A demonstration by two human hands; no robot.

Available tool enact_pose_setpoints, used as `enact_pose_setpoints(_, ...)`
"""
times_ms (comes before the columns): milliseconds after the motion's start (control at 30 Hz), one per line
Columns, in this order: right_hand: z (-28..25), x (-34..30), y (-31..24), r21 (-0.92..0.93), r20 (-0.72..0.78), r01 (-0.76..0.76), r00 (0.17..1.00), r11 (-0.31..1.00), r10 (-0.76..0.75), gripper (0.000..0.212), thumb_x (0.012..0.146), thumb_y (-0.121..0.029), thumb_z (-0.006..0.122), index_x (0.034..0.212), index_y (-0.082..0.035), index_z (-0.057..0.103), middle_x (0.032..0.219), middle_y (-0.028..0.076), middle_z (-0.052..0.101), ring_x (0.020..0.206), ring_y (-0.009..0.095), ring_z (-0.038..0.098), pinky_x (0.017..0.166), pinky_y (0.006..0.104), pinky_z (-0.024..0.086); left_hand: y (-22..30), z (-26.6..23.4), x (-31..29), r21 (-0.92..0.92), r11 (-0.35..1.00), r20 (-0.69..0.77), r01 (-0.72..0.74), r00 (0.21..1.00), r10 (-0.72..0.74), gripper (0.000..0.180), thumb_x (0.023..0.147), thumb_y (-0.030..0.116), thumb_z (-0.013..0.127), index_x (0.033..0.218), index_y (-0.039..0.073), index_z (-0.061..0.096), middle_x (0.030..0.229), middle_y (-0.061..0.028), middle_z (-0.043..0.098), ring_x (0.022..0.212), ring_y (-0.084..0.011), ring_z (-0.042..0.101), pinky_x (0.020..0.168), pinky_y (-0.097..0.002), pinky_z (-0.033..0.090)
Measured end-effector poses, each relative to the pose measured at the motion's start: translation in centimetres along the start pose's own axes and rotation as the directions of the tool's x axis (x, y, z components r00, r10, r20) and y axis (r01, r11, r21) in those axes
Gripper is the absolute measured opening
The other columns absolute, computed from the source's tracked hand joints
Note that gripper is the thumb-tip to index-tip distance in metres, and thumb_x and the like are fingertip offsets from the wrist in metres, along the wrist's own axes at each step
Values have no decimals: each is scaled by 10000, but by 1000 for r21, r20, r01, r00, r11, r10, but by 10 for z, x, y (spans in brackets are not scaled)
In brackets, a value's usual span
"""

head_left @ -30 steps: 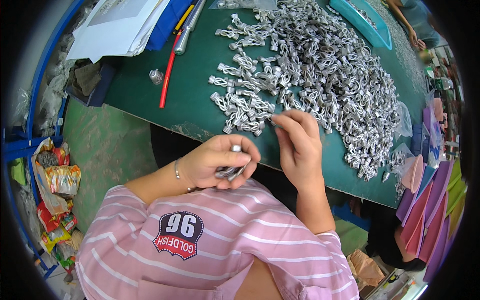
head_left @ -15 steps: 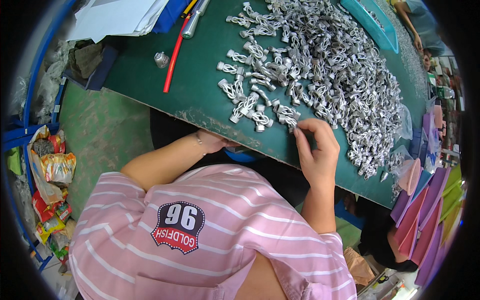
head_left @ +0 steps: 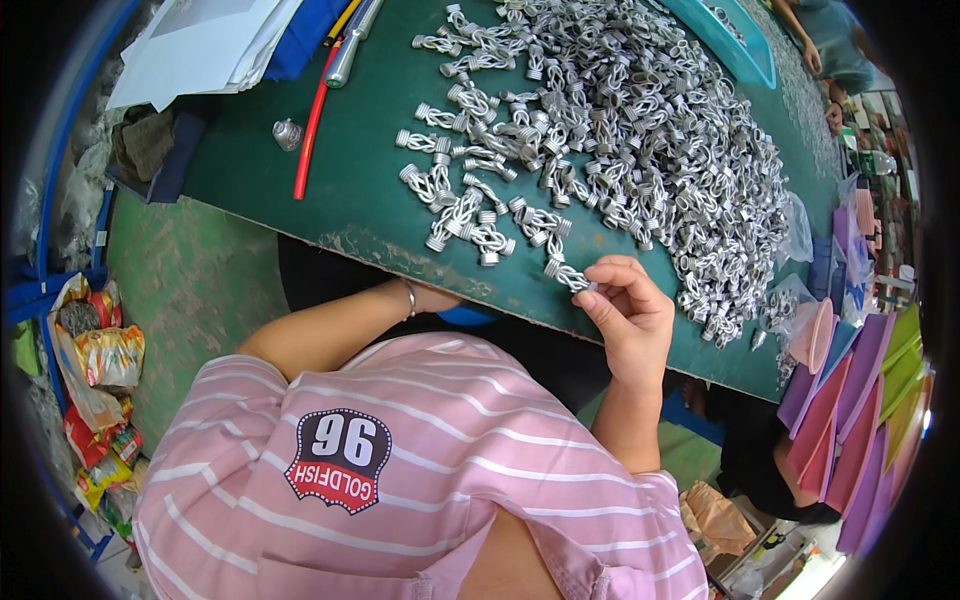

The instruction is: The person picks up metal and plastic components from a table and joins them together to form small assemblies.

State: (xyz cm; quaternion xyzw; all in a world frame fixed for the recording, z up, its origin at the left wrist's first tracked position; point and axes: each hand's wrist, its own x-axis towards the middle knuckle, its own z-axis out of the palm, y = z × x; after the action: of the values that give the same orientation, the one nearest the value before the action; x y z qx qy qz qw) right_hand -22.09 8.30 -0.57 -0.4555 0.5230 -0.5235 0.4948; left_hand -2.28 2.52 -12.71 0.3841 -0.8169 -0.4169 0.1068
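Seen from the middle of the view, a green table [head_left: 380, 150] spreads from 10 o'clock round to 3 o'clock. On it, toward 1 o'clock, lies a big heap [head_left: 645, 130] of silver metal pieces, each with ribbed ends and twisted strands between them; its looser edge trails toward 11 o'clock. White papers [head_left: 195, 55] lie at about 10 o'clock, against something blue. A light-blue tray [head_left: 762, 62] stands between 1 and 2 o'clock, past the heap.

The right hand [head_left: 634, 308], at 3 o'clock, pinches one end of a single metal piece [head_left: 564, 273] between thumb and forefinger, over the table's near edge; the piece points toward 10 o'clock, just beside the loose ones. The left hand [head_left: 433, 299], at 9 o'clock, is mostly hidden beneath the table edge, so I cannot tell whether it holds anything. A red stick [head_left: 311, 140] and a small silver cap [head_left: 287, 134] lie near each other, between 10 and 11 o'clock.
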Motion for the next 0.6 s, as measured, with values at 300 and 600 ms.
enact_pose_setpoints(300,1,1,9,211,12,165,985,963,-172,260,686,174,637,871,19,541,990,118,523,849,156,555,755,262,480,66,-97,-49,-336,929,362,-156,889,281,251,850,121,572,1084,29,579,920,-112,627,763,-215,627,660,-290,485)
enact_pose_setpoints(600,25,-1,-7,-153,14,525,848,837,-530,305,674,177,622,845,-25,471,929,145,553,835,235,584,723,307,495,91,-81,-22,-960,77,251,268,951,-181,200,892,89,537,1052,-32,540,824,-131,636,711,-181,648,604,-255,536)
